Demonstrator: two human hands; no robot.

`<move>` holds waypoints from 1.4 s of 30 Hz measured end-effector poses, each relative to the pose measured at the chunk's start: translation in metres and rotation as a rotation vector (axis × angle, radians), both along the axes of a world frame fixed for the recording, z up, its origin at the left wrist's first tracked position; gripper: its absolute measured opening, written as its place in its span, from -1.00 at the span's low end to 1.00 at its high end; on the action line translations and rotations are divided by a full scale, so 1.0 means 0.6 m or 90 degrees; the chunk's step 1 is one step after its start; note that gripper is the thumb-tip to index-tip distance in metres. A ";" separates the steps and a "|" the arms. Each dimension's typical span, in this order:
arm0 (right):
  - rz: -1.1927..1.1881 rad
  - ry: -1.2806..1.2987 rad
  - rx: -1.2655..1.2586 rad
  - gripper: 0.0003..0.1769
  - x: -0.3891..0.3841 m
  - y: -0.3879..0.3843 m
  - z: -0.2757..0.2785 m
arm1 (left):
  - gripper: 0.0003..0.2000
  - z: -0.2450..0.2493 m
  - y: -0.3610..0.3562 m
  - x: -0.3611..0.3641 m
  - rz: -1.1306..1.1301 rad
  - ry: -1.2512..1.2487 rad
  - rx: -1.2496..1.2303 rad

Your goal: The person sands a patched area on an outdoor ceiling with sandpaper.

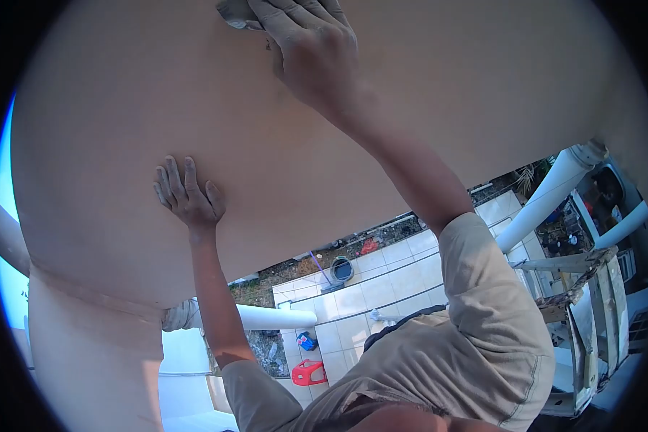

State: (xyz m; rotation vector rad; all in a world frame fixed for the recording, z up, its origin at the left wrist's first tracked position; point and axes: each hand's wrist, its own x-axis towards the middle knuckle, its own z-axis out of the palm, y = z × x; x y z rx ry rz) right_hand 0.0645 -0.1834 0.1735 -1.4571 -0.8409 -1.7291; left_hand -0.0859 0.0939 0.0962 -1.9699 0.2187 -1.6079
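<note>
A broad, smooth beige plastered surface fills the upper part of the view. Flat against its left half rests my left hand, fingers spread and dusted grey, with nothing in it. My right hand reaches up to the top edge, also coated in dust. Its fingers press a small greyish piece, perhaps sandpaper, against the plaster. The fingertips and part of that piece are cut off by the frame. A small rough dark patch shows beside the right hand.
Far below lies a tiled floor with a red plastic stool, a blue item and a dark bucket. White pipes stand underneath. A worn ladder-like frame is close on my right.
</note>
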 end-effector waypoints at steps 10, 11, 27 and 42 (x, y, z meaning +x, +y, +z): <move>0.010 0.039 -0.033 -0.64 -0.035 0.003 -0.077 | -0.47 0.002 0.001 -0.001 -0.011 0.017 -0.003; 0.010 0.040 -0.041 -0.64 -0.024 -0.003 -0.060 | -0.47 0.004 -0.001 0.001 -0.016 0.009 0.000; -0.020 0.085 -0.048 -0.57 -0.035 -0.013 -0.243 | -0.49 -0.002 0.008 0.001 -0.021 -0.001 -0.022; 0.008 0.041 -0.065 -0.58 -0.023 -0.015 -0.114 | -0.50 -0.002 0.002 0.002 -0.020 -0.011 -0.044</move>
